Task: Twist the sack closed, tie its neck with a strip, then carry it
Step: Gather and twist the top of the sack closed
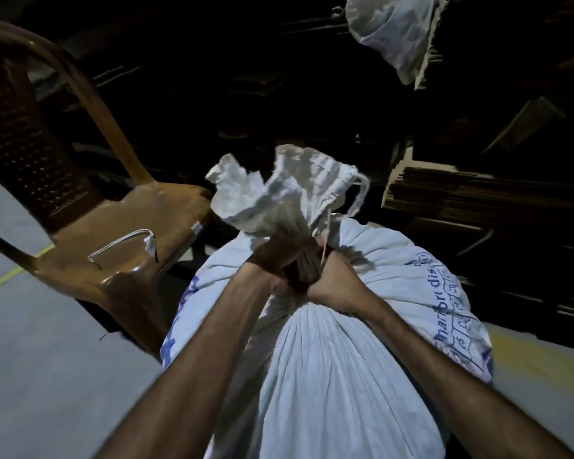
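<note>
Right below you on the floor stands the sack (pixel 328 376), its neck (pixel 304 270) already gathered. Your left hand (pixel 279 256) and right hand (pixel 332 276) each have a closed grip around that neck. A strip (pixel 121 245) lies on the chair (pixel 126 226) alongside; whether another is on the neck is hard to tell. Tying and carrying look still to do.

A brown plastic chair (pixel 90 226) stands at left on a grey floor (pixel 47 376), its perforated back toward the left edge. A thin white cord (pixel 120 242) lies on the seat. A yellow line (pixel 4 281) crosses the floor under the chair. Flattened cardboard (pixel 478 197) is stacked at right. A second white bag (pixel 391 31) sits top right, apparently on more cardboard; lighting there is poor.
</note>
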`<action>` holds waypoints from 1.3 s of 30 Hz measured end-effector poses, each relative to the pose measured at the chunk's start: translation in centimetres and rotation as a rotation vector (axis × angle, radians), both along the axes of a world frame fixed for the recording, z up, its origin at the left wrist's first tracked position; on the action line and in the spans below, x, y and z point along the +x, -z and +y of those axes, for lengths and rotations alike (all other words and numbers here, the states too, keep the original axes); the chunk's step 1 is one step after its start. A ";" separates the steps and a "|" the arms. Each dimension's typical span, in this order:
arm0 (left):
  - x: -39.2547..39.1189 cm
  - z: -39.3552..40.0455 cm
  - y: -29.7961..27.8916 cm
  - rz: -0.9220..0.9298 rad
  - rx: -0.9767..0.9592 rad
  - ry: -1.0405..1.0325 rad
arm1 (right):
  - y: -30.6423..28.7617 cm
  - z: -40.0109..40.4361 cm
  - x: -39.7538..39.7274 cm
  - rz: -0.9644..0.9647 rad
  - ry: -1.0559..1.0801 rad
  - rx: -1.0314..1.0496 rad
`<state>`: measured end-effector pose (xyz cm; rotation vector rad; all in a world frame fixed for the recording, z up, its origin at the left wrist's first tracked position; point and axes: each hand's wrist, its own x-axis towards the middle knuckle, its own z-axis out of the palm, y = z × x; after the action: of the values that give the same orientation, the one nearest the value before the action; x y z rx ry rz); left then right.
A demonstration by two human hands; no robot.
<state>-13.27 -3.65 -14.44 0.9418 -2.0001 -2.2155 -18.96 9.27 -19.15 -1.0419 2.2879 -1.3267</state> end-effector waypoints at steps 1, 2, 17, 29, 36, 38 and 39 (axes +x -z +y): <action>-0.1 0.3 -0.1 0.005 -0.182 -0.021 | 0.4 0.1 0.2 -0.032 0.014 -0.090; -0.2 0.6 0.0 0.034 -0.315 -0.043 | 0.7 0.0 0.2 -0.042 0.020 -0.164; -1.6 1.3 -2.9 0.019 -0.515 -0.330 | -0.6 -2.5 -0.1 -0.226 0.031 0.272; -4.3 -4.7 -2.4 -0.152 0.174 -0.090 | -0.4 -2.8 0.9 -0.136 0.302 0.174; 0.6 -8.0 -0.4 -0.055 -0.242 -0.012 | -1.3 -2.9 1.1 -0.252 0.381 0.158; 3.0 -6.6 1.3 0.150 -0.601 -0.306 | -1.4 -2.8 1.0 -0.292 0.402 0.151; 4.4 -5.4 2.2 0.276 -0.811 -0.379 | -1.2 -2.8 1.0 -0.311 0.411 0.145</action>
<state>-8.91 -9.04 -16.64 0.7533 -2.0616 -1.0971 -18.01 6.43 -17.93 -0.2978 2.3817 -1.3257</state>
